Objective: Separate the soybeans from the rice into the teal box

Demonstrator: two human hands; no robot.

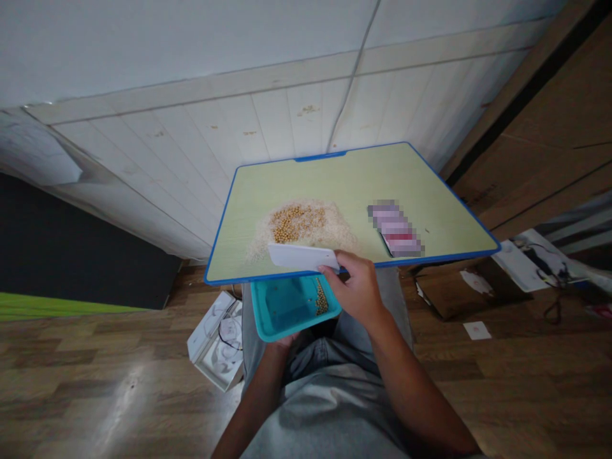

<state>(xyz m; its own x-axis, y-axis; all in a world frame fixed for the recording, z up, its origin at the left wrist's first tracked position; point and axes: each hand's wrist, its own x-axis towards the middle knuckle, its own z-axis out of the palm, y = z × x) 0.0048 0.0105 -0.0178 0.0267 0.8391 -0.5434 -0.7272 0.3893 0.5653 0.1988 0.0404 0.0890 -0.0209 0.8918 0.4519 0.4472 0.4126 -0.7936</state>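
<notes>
My right hand (357,290) grips a white flat scraper card (302,257) lying at the near edge of a small blue-rimmed table (335,172). Behind the card lies a spread of white rice (329,234) with a patch of yellow soybeans (296,223) on it. My left hand (283,340) holds a teal plastic tray (287,306) from below, just under the table's front edge. Several soybeans (321,298) lie along the tray's right side. A blurred phone-like object (396,228) rests on the table to the right.
The table stands against a white panelled wall (215,134). A white box (217,341) lies on the wooden floor at the left of my legs. Cardboard (449,290), papers (535,258) and a small note (477,330) lie at the right.
</notes>
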